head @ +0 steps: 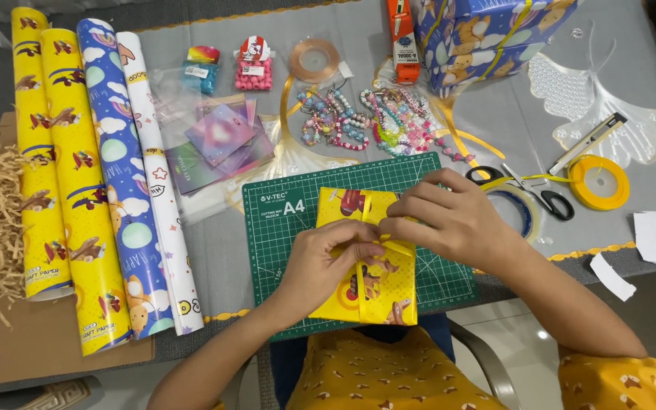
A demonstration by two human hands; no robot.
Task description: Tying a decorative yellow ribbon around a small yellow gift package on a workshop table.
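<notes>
Closest to my camera is the yellow patterned shirt [389, 372], and just beyond it both forearms reach onto the green cutting mat [282, 228]. On that mat lies the wrapped box [366, 288], covered in yellow cartoon paper, with a yellow ribbon [360, 292] running down its length.

My left hand [320, 262] is curled nearly closed, fingertips pinching the ribbon where it crosses the top of the box. My right hand [449, 216] is also folded in, thumb and fingers gripping the ribbon just beside the left, so the two hands touch over the crossing. I cannot tell whether a knot is already formed under the fingers.

As I judge it, the main risk is slack: if either pinch loosens, the slick ribbon may slide off the box's edge or go limp. Pulling unevenly could drag the box across the mat or crease the paper at the corners.

The scissors [540, 193] and the tape ring [518, 209] lie near my right wrist, and a sideways sweep could knock them. The ribbon spool [600, 182] sits farther right; a tail appears to trail toward it and could snag. The paper rolls [100, 190] lie well apart on the left.
</notes>
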